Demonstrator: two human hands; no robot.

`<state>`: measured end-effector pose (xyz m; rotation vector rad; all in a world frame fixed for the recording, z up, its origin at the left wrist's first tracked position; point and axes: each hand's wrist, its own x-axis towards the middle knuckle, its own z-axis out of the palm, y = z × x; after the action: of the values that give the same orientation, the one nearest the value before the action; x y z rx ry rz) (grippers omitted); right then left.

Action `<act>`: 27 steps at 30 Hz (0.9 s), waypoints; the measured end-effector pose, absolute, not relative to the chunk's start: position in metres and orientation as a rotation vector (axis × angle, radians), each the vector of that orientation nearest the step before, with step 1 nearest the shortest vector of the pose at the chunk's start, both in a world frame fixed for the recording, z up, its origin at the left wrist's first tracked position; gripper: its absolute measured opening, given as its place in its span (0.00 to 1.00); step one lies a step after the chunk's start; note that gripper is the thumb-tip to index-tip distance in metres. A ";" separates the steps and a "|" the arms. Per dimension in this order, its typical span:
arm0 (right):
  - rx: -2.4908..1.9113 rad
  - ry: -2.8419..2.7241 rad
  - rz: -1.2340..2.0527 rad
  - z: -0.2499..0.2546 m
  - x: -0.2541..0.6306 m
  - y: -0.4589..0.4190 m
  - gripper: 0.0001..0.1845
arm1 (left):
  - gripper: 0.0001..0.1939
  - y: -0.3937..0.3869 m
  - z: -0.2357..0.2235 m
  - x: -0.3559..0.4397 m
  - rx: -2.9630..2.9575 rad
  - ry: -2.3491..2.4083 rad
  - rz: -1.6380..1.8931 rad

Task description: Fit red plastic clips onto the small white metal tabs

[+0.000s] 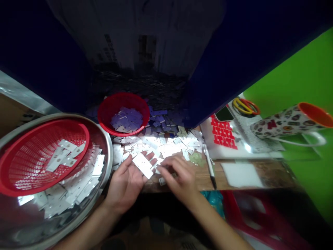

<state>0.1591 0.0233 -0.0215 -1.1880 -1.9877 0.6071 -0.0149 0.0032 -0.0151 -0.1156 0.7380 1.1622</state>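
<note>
My left hand (127, 180) lies palm up near the table's front edge, with a small stack of white cards (143, 165) resting on its fingers. Just to its right, my right hand (179, 175) is palm down, its fingers curled onto the loose white cards (166, 147) spread over the wooden table (273, 172). What its fingertips pinch is hidden. The pile of cards reaches back toward a small red bowl (122, 104) that holds more cards.
A large metal basin (104, 139) at left holds cards and a red mesh basket (28, 163). A pen (210, 166), a white sheet with red stickers (223, 133), a white pad (240, 174), a patterned mug (291, 121) and scissors (246, 106) lie at right.
</note>
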 end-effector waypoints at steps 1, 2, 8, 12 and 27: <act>-1.257 -1.933 0.602 -0.024 0.162 0.027 0.05 | 0.27 0.003 -0.016 -0.016 -0.115 0.730 1.162; -1.335 -1.901 0.590 -0.027 0.166 0.031 0.06 | 0.27 0.002 -0.017 -0.016 -0.113 0.726 1.156; -1.683 -2.047 0.483 -0.042 0.177 0.047 0.07 | 0.26 0.001 -0.018 -0.017 -0.111 0.739 1.136; -1.735 -2.098 0.466 -0.043 0.170 0.048 0.09 | 0.26 0.002 -0.016 -0.016 -0.112 0.754 1.146; -1.529 -1.596 1.473 -0.022 0.135 0.020 0.15 | 0.27 0.003 -0.019 -0.014 -0.169 0.748 1.246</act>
<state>0.1353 0.0202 -0.0224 -1.5290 -1.5963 1.4731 -0.0137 0.0026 -0.0190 -0.1689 0.7481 1.2458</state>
